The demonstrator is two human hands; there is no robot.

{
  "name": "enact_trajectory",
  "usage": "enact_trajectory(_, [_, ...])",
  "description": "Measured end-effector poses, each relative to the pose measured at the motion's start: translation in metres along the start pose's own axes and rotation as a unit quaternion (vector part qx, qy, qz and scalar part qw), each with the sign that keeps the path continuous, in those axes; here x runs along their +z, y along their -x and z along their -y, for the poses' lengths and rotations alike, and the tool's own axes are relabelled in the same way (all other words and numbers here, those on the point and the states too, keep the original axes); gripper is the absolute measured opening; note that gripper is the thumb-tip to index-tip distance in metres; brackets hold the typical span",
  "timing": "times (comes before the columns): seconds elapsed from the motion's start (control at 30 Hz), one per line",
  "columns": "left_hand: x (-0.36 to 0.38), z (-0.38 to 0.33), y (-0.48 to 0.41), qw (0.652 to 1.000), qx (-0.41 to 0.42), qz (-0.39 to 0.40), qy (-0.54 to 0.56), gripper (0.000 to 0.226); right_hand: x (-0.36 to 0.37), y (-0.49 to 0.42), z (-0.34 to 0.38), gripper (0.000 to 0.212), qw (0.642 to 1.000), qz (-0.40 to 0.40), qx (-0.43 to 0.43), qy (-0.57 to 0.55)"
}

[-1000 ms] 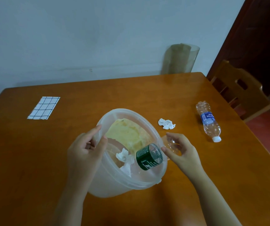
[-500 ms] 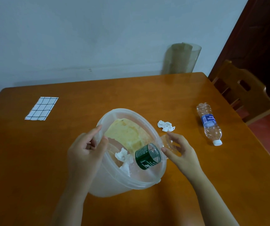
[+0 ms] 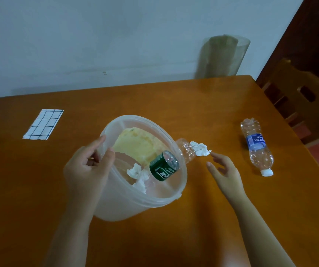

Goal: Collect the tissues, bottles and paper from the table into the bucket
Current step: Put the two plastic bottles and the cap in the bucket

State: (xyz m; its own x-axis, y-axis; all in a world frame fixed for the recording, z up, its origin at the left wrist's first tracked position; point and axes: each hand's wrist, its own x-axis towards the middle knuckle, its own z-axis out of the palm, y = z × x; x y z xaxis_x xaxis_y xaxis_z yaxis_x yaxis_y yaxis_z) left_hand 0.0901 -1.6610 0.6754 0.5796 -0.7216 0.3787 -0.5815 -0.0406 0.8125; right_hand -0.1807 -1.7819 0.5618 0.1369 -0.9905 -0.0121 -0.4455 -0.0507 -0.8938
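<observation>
My left hand (image 3: 86,168) grips the left rim of a translucent plastic bucket (image 3: 120,205) tilted on the wooden table (image 3: 174,101). A green-labelled bottle (image 3: 164,166) rests half in the bucket, its clear end sticking out over the right rim. Crumpled tissue (image 3: 138,173) and yellowish paper (image 3: 137,145) lie inside. My right hand (image 3: 223,170) is open and holds nothing, just right of the bucket. A crumpled white tissue (image 3: 200,148) lies on the table by its fingertips. A clear blue-labelled bottle (image 3: 256,146) lies farther right.
A checked white cloth or paper (image 3: 44,124) lies at the far left of the table. A greenish translucent roll (image 3: 223,56) stands against the wall behind the table. A wooden chair (image 3: 305,99) stands at the right edge.
My right hand has let go of the green-labelled bottle and drawn back to the right. The bottle now rests across the bucket's rim. My left hand keeps its hold.
</observation>
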Motion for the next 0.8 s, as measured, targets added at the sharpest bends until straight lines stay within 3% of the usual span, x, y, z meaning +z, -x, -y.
enact_trajectory(0.63, [0.043,0.008,-0.048,0.999,-0.012,-0.046,-0.005,0.037,0.042,-0.102,-0.077,0.053,0.994,0.045,0.064,0.077])
enact_trajectory(0.8, [0.041,0.011,-0.048,0.998,-0.007,-0.058,-0.005,0.035,0.052,-0.103,-0.081,0.045,0.989,0.051,0.069,0.12])
